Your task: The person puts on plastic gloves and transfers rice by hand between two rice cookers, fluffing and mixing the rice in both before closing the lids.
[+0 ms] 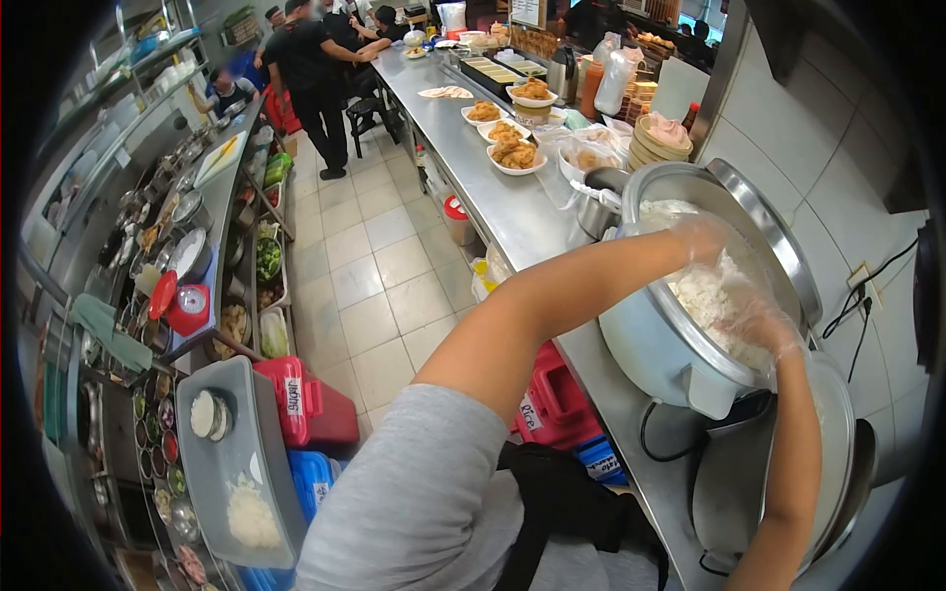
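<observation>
A large steel rice cooker (650,335) stands on the steel counter (512,212), partly filled with white rice (662,210). Both my hands wear thin clear plastic gloves and reach into the pot. My left hand (705,236) comes in from the left over the rim, fingers down in the rice. My right hand (767,330) comes up from below at the pot's right side. Between them, both hands cup a clump of rice (708,295). My fingertips are hidden by the gloves and the rice.
The cooker's lid (833,463) hangs at the right, with cords at the wall. Bowls of fried food (514,155) and stacked bowls (658,146) sit farther along the counter. Red bins (305,399) and a grey tray (222,473) are at lower left. People (315,79) stand in the far aisle.
</observation>
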A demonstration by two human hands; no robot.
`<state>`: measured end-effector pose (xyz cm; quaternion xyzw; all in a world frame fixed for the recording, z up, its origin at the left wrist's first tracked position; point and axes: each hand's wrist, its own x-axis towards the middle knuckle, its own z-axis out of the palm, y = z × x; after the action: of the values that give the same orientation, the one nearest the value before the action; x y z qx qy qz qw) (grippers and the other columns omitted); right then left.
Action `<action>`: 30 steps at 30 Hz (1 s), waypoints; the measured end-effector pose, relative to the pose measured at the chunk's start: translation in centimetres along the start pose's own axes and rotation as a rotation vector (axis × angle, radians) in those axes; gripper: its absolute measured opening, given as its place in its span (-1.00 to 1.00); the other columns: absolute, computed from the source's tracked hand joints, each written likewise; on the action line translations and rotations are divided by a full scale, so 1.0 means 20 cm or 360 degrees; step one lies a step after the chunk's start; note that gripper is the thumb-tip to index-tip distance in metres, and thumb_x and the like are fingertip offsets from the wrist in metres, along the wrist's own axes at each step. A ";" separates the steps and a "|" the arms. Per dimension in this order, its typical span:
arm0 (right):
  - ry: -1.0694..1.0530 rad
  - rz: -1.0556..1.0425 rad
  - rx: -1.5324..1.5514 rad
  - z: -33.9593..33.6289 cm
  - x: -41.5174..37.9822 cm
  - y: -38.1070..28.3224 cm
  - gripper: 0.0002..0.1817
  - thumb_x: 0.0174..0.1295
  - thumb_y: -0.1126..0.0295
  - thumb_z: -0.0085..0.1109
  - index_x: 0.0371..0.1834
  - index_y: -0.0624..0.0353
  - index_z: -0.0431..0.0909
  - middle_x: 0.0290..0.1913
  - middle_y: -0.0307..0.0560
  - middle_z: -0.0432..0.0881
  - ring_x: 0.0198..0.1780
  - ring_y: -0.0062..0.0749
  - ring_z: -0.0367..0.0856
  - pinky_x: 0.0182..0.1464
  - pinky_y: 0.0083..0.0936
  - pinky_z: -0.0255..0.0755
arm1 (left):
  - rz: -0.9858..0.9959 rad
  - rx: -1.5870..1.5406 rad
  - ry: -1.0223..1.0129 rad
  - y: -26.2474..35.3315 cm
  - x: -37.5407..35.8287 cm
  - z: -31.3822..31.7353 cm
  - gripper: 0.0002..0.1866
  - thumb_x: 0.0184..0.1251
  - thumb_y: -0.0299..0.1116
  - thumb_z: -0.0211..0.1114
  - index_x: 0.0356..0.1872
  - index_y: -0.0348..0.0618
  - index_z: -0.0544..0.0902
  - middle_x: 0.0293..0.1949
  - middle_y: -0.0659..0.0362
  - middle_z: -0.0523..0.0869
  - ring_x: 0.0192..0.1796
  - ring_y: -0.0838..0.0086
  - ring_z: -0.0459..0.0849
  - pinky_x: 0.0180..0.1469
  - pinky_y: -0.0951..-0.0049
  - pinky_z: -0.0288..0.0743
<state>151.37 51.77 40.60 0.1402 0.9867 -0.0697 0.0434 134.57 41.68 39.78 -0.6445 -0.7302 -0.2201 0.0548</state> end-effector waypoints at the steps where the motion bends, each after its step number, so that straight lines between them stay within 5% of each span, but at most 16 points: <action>1: 0.0003 0.0006 0.0004 -0.01 0.00 -0.02 -0.26 -0.08 0.16 0.25 0.19 0.23 0.23 0.08 0.11 0.42 0.19 -0.06 0.29 0.21 -0.31 0.16 | 0.0006 0.0000 -0.0004 -0.01 0.02 0.07 -0.80 -0.11 -0.42 0.26 -0.41 -0.29 0.64 -0.37 -0.04 0.66 -0.24 0.15 0.64 -0.22 0.28 0.50; 4: -0.0419 0.0374 0.0053 -0.04 0.01 -0.06 -0.20 -0.20 0.26 0.39 0.17 0.25 0.27 0.10 0.17 0.40 0.10 -0.04 0.36 0.16 -0.40 0.21 | 0.0153 0.0423 -0.1039 0.00 0.03 0.16 -0.72 -0.20 -0.20 0.31 -0.38 -0.04 0.70 -0.29 0.09 0.67 -0.20 0.26 0.62 -0.17 0.20 0.49; 7: -0.0473 0.0350 0.0106 0.00 0.01 0.02 -0.13 -0.24 0.22 0.37 0.20 0.33 0.21 0.12 0.15 0.40 0.12 -0.08 0.37 0.17 -0.45 0.21 | 0.0065 0.0512 -0.1077 0.08 -0.02 0.10 -0.73 -0.18 -0.23 0.31 -0.40 -0.09 0.69 -0.31 0.06 0.67 -0.22 0.24 0.63 -0.18 0.22 0.49; 10: -0.0542 0.0265 0.0716 0.02 0.01 0.10 -0.13 -0.22 0.22 0.33 0.22 0.33 0.18 0.15 0.14 0.37 0.16 -0.09 0.35 0.16 -0.49 0.22 | 0.0012 0.0561 -0.1071 0.11 -0.04 0.04 -0.75 -0.17 -0.26 0.31 -0.41 -0.14 0.68 -0.33 0.04 0.67 -0.23 0.22 0.63 -0.20 0.24 0.50; 15: -0.0613 0.0545 -0.0035 -0.14 -0.07 -0.17 -0.12 -0.30 0.41 0.37 0.24 0.23 0.19 0.12 0.11 0.41 0.13 -0.19 0.38 0.10 -0.51 0.27 | -0.0035 0.0641 -0.1073 0.16 -0.08 -0.04 -0.78 -0.13 -0.31 0.30 -0.44 -0.21 0.67 -0.36 -0.01 0.66 -0.25 0.18 0.63 -0.22 0.27 0.51; 19: -0.0466 0.0191 -0.0071 -0.07 -0.04 -0.01 -0.25 -0.22 0.41 0.32 0.18 0.18 0.27 0.07 0.11 0.46 0.09 -0.21 0.43 0.08 -0.47 0.29 | -0.0044 0.0660 -0.1020 0.14 -0.09 -0.06 -0.79 -0.11 -0.34 0.30 -0.45 -0.26 0.66 -0.38 -0.03 0.66 -0.27 0.16 0.64 -0.24 0.28 0.51; 21: -0.0185 -0.0106 0.0223 -0.02 0.00 0.08 -0.38 -0.15 0.35 0.30 0.07 0.22 0.35 -0.01 0.12 0.50 0.00 -0.11 0.48 0.05 -0.40 0.30 | -0.0316 0.0435 -0.0696 0.00 -0.03 0.00 -0.81 -0.12 -0.35 0.26 -0.46 -0.23 0.66 -0.40 -0.02 0.66 -0.31 0.16 0.63 -0.28 0.27 0.50; 22: -0.0178 -0.0099 0.0223 0.01 0.01 0.09 -0.38 -0.15 0.35 0.30 0.07 0.22 0.35 -0.01 0.12 0.50 0.00 -0.11 0.48 0.05 -0.40 0.30 | -0.0307 0.0438 -0.0694 -0.04 0.01 0.00 -0.81 -0.12 -0.35 0.26 -0.46 -0.23 0.66 -0.40 -0.02 0.66 -0.31 0.16 0.63 -0.28 0.27 0.50; 24: 0.0453 0.0054 0.0188 0.05 0.02 0.11 -0.54 -0.08 0.30 0.28 -0.10 0.28 0.44 -0.15 0.16 0.54 -0.12 -0.03 0.50 -0.05 -0.31 0.33 | 0.0006 0.0196 -0.0457 -0.09 0.10 -0.02 -0.83 -0.16 -0.41 0.21 -0.49 -0.24 0.65 -0.42 -0.03 0.65 -0.33 0.15 0.62 -0.30 0.22 0.48; 28: 0.0502 0.0206 0.0526 0.06 0.10 0.07 -0.61 -0.03 0.25 0.25 -0.23 0.32 0.47 -0.24 0.25 0.53 -0.19 0.06 0.49 -0.13 -0.24 0.33 | 0.0070 0.0061 -0.0138 -0.11 0.16 0.05 -0.78 -0.18 -0.47 0.09 -0.46 -0.29 0.63 -0.43 -0.12 0.62 -0.33 0.09 0.61 -0.27 0.15 0.45; 30: 0.0407 0.0359 -0.0028 -0.03 0.07 -0.11 -0.58 0.08 0.21 0.07 -0.11 0.35 0.43 -0.24 0.20 0.58 -0.11 -0.03 0.53 0.01 -0.28 0.27 | -0.0019 -0.0066 0.0082 -0.15 0.18 0.17 -0.79 -0.14 -0.43 0.11 -0.44 -0.25 0.64 -0.39 -0.09 0.63 -0.27 0.09 0.61 -0.24 0.16 0.46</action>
<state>149.31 50.21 41.29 0.2573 0.9628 -0.0373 -0.0736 131.73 46.16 37.25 -0.6352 -0.7277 -0.2521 0.0590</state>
